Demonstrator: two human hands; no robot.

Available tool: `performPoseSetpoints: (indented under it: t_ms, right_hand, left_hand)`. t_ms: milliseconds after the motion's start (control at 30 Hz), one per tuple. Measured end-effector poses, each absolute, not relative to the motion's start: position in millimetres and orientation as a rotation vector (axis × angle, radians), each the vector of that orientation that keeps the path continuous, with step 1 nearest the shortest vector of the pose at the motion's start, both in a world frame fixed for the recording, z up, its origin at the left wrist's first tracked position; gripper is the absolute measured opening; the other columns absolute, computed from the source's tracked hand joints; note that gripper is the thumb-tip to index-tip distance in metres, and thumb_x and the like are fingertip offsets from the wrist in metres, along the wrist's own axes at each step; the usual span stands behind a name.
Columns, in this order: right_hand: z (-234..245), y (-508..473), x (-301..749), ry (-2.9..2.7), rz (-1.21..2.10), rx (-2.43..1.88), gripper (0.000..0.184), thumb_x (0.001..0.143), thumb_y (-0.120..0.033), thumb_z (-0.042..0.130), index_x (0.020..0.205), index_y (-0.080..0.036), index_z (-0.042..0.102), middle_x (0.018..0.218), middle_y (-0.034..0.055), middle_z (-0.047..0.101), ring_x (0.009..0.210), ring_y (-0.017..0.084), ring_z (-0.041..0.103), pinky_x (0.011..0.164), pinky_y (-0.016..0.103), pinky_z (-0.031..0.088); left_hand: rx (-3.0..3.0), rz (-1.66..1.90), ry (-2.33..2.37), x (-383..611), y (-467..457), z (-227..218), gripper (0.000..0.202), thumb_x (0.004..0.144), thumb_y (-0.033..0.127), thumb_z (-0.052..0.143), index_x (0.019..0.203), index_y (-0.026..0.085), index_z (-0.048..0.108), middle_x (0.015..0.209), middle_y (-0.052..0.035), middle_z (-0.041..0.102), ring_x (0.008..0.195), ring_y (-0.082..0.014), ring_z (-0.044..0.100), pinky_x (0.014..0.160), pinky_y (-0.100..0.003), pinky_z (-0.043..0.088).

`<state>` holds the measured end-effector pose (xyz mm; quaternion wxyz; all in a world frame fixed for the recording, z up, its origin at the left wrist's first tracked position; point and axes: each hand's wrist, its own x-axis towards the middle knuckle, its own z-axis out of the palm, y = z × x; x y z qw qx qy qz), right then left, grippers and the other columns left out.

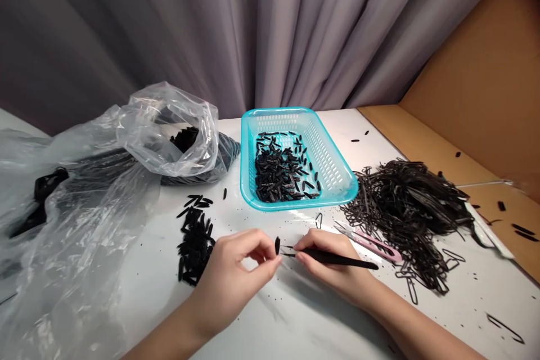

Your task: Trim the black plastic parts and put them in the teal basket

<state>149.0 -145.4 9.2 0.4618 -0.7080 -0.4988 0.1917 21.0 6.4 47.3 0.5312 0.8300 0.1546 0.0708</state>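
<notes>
My left hand (236, 270) pinches a small black elongated piece (277, 245) upright between thumb and fingertips. Black tweezers (346, 260) lie in the closed fingers of my right hand (337, 281), their parted tips pointing left, close beside the piece. Whether the tips touch it I cannot tell. Under and left of my left hand is a pile of similar black pieces (196, 242). Beyond both hands, a turquoise plastic basket (337, 171) holds many more of them. Pink-handled small scissors or snips (379, 247) rest just right of my right hand.
A tangled heap of thin black loops and strips (413, 197) covers the right of the white table (304, 320). Clear plastic bags (169, 152) with black material stand at left. Grey curtains (274, 28) hang behind; a brown board (476, 67) rises at right. Black crumbs dot the tabletop.
</notes>
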Motion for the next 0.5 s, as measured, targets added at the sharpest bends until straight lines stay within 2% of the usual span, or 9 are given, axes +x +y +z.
performPoseSetpoints:
  t_ms: [67, 100, 133, 200, 267, 333, 367, 500]
  right_hand:
    - [8, -145, 149, -1.222, 0.465, -1.750, 0.008, 0.081, -0.018, 0.053, 0.075, -0.016, 0.059, 0.065, 0.0007, 0.059, 0.058, 0.011, 0.051, 0.054, 0.021, 0.037]
    - [8, -145, 149, -1.220, 0.463, -1.751, 0.008, 0.081, -0.018, 0.053, 0.075, -0.016, 0.059, 0.065, 0.0007, 0.059, 0.058, 0.011, 0.051, 0.054, 0.021, 0.037]
    - [7, -145, 149, -1.221, 0.465, -1.750, 0.009, 0.081, -0.018, 0.053, 0.075, -0.016, 0.058, 0.065, 0.0007, 0.059, 0.059, 0.011, 0.052, 0.055, 0.021, 0.038]
    - [7, -145, 149, -1.226, 0.470, -1.746, 0.009, 0.081, -0.017, 0.052, 0.075, -0.016, 0.058, 0.066, 0.0008, 0.059, 0.060, 0.011, 0.052, 0.056, 0.021, 0.038]
    - [7, -145, 148, -1.231, 0.466, -1.742, 0.009, 0.081, -0.017, 0.052, 0.075, -0.017, 0.058, 0.066, 0.0007, 0.060, 0.060, 0.011, 0.053, 0.056, 0.021, 0.039]
    - [7, -145, 148, -1.234, 0.465, -1.740, 0.009, 0.081, -0.017, 0.052, 0.074, -0.017, 0.058, 0.066, 0.0006, 0.060, 0.060, 0.011, 0.053, 0.056, 0.021, 0.039]
    - [7, -145, 148, -1.234, 0.465, -1.741, 0.009, 0.080, -0.017, 0.052, 0.074, -0.017, 0.058, 0.066, 0.0005, 0.060, 0.060, 0.011, 0.053, 0.056, 0.021, 0.039]
    - [7, -144, 148, -1.225, 0.457, -1.753, 0.010, 0.080, -0.017, 0.052, 0.073, -0.017, 0.058, 0.065, 0.0002, 0.060, 0.059, 0.011, 0.053, 0.055, 0.021, 0.039]
  left_hand:
    - [2.051, 0.285, 0.345, 28, 13, 62, 0.007, 0.080, 0.021, 0.058, 0.083, 0.022, 0.064, 0.085, -0.0001, 0.064, 0.072, -0.0138, 0.057, 0.065, -0.022, 0.045]
    - [2.091, 0.341, 0.351, 31, 18, 69, 0.019, 0.081, 0.023, 0.058, 0.099, 0.026, 0.063, 0.102, -0.0014, 0.062, 0.076, -0.0144, 0.058, 0.066, -0.022, 0.045]
    - [2.156, 0.390, 0.357, 33, 24, 74, 0.026, 0.082, 0.025, 0.056, 0.107, 0.029, 0.061, 0.116, -0.0019, 0.057, 0.075, -0.0139, 0.057, 0.064, -0.023, 0.045]
    - [2.324, 0.458, 0.394, 35, 38, 82, 0.026, 0.083, 0.027, 0.054, 0.107, 0.029, 0.062, 0.126, -0.0020, 0.050, 0.061, -0.0107, 0.053, 0.059, -0.024, 0.043]
    - [2.449, 0.550, 0.490, 34, 53, 81, 0.020, 0.084, 0.027, 0.051, 0.098, 0.026, 0.066, 0.116, -0.0024, 0.056, 0.054, -0.0102, 0.048, 0.053, -0.024, 0.039]
    - [2.542, 0.577, 0.611, 33, 66, 71, 0.017, 0.084, 0.026, 0.049, 0.088, 0.021, 0.065, 0.090, -0.0030, 0.062, 0.058, -0.0140, 0.051, 0.056, -0.025, 0.039]
    - [2.595, 0.533, 0.650, 34, 72, 64, 0.016, 0.084, 0.025, 0.048, 0.086, 0.019, 0.063, 0.084, -0.0034, 0.062, 0.063, -0.0162, 0.054, 0.060, -0.026, 0.040]
    - [2.687, 0.401, 0.702, 48, 85, 35, 0.013, 0.079, 0.017, 0.048, 0.078, 0.017, 0.061, 0.080, -0.0091, 0.061, 0.079, -0.0259, 0.057, 0.068, -0.031, 0.040]
